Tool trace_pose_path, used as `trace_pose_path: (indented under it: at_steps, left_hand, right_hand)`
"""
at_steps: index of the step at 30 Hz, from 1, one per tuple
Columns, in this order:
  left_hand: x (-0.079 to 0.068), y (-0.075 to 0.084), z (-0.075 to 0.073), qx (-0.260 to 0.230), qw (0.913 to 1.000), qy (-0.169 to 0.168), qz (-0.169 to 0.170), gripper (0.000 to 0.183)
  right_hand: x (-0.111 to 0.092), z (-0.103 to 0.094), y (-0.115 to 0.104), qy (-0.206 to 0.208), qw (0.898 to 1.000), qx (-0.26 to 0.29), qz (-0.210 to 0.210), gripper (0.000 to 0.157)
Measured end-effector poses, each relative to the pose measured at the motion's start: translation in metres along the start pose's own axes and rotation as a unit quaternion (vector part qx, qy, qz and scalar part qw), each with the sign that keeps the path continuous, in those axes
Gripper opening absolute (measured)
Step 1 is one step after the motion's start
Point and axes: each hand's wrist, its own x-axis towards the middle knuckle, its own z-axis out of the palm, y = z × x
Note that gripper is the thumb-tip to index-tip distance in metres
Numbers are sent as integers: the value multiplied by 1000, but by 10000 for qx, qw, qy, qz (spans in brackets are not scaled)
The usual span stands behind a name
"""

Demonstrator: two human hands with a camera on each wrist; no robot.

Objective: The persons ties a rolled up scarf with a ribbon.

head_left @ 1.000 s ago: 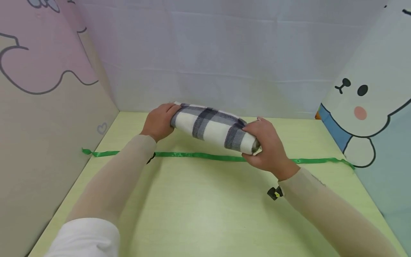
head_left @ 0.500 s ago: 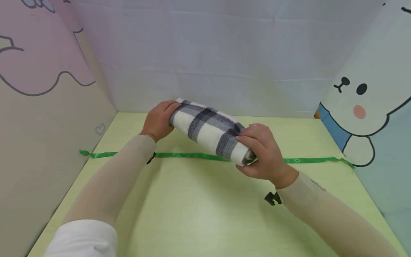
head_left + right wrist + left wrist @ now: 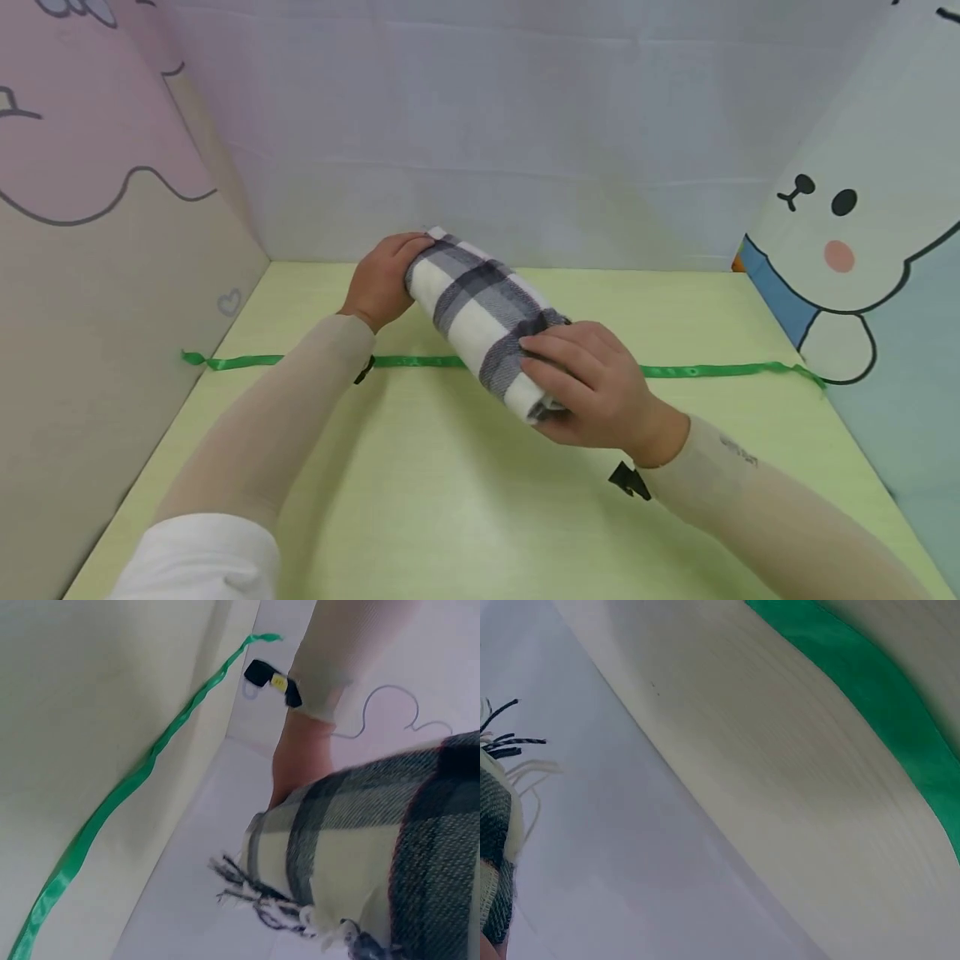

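Note:
A plaid scarf [image 3: 480,312] in white, grey and black, rolled into a thick bundle, is held up over the table, slanting from far left to near right. My left hand [image 3: 384,279] grips its far end, fingers over the top. At the near end my right hand [image 3: 596,387] holds the roll, fingers on top and thumb side below. Loose fringe [image 3: 277,907] hangs from the scarf in the right wrist view, where the left wrist shows behind it. The left wrist view catches only a fringed corner of the scarf [image 3: 495,825].
A green ribbon [image 3: 705,371] runs across the pale yellow table [image 3: 450,517], passing below the scarf. A white sheet [image 3: 480,125] closes off the back. Cartoon-printed panels stand at the left [image 3: 90,375] and right [image 3: 900,350].
The scarf has turned to a steeper slant. My right hand has come nearer and slightly left with its end, while the left hand has stayed almost in place, shifting slightly right.

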Motion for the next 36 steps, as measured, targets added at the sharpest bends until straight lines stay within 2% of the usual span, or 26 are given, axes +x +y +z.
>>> trace_pose_path:
  at_steps: [7,15,27,36]
  left_hand:
    - [6,7,4,-59,9999,-111,18,66]
    - [15,19,5,-174,9992,-310,-207,63]
    - [23,32,15,-640,9967,-171,-461,60]
    - [33,40,21,-669,9963,-186,-507,55]
  right_hand:
    - [13,-1,-16,-181,9985,-365,-353,28]
    - [14,1,-25,-425,9963,-546,-505,28]
    - [15,1,-37,-763,9916,-816,-651,28]
    - [11,3,-46,-1040,9874,-987,-664,28]
